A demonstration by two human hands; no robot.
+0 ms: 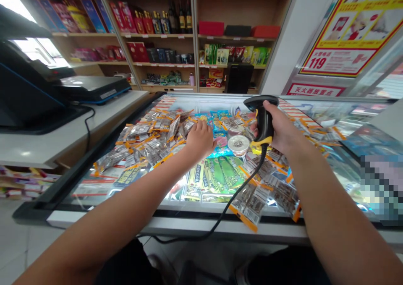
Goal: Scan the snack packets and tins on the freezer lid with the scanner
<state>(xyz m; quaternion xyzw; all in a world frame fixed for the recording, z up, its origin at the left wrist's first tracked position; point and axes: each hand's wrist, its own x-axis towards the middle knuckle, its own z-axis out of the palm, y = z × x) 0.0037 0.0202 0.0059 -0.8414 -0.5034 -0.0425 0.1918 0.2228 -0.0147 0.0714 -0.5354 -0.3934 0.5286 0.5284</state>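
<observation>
My right hand (281,123) is wrapped round the grip of a black and yellow barcode scanner (263,123), held upright above the freezer's glass top. Its black cable (234,197) curves down towards me. My left hand (200,137) is over the right edge of a pile of small clear packets with orange ends (147,144). Its fingers are curled downwards and together; their tips are hidden, so what they hold does not show. More such packets (270,180) lie below and right of the scanner.
Under the glass of the chest freezer (176,226) are green ice-pop packs (220,171), blue packs (220,119) and a round white tub (238,144). A counter at left bears a weighing scale (94,85). Stocked shelves (154,35) stand behind.
</observation>
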